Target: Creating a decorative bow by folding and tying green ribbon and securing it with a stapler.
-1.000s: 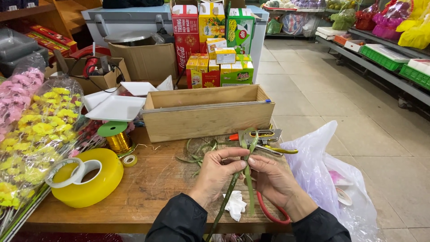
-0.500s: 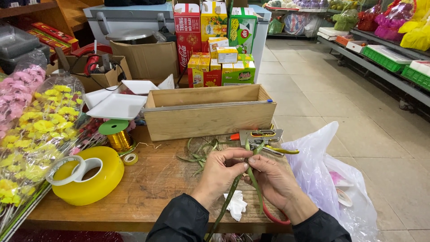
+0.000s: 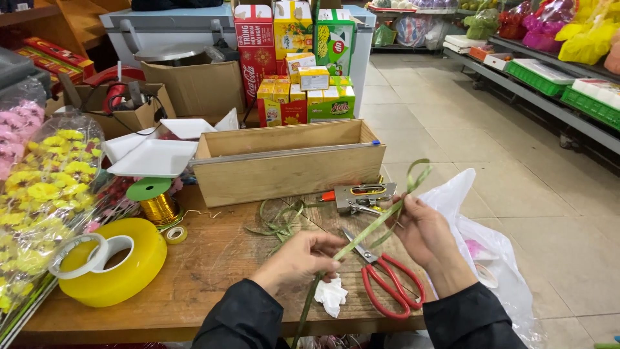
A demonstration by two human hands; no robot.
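I hold a long green leaf strip (image 3: 361, 236) slantwise above the near edge of the wooden table (image 3: 213, 271). My left hand (image 3: 300, 258) pinches its lower part between thumb and fingertips, and my right hand (image 3: 423, 229) grips it higher up, where the tip curls over near the table's right edge; held at two points like this, I judge, the strip stays taut and straight. Its lower end hangs past the near edge. The red-handled scissors (image 3: 387, 278) lie flat under the strip, between my hands, and the metal staple gun (image 3: 361, 196) sits just behind them, both close to reach. Loose leaf scraps (image 3: 281, 220) lie before the long wooden box (image 3: 287, 161).
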